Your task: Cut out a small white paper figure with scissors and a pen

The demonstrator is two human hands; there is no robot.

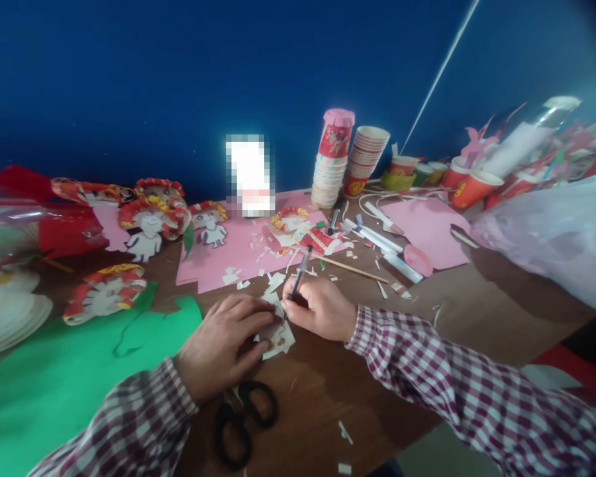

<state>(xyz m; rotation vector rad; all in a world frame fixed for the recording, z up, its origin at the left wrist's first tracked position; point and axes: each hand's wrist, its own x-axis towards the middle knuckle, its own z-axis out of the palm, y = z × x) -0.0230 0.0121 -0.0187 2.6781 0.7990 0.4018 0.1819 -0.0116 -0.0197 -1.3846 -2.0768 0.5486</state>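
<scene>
My right hand (320,308) is closed around a dark pen (302,268), its tip down on a small white paper cutout (278,334) on the brown table (328,397). My left hand (226,341) lies on the same cutout, fingers stretched out and pressing it flat. Black-handled scissors (243,421) lie just under my left wrist, near the table's front edge. Both sleeves are red and white check.
Pink paper sheets (228,255) and paper scraps lie behind my hands, with finished paper-plate figures (149,222) at the left. A green sheet (54,371) covers the front left. Stacked paper cups (332,159), markers, a wooden stick (352,268) and a plastic bag (556,232) stand right.
</scene>
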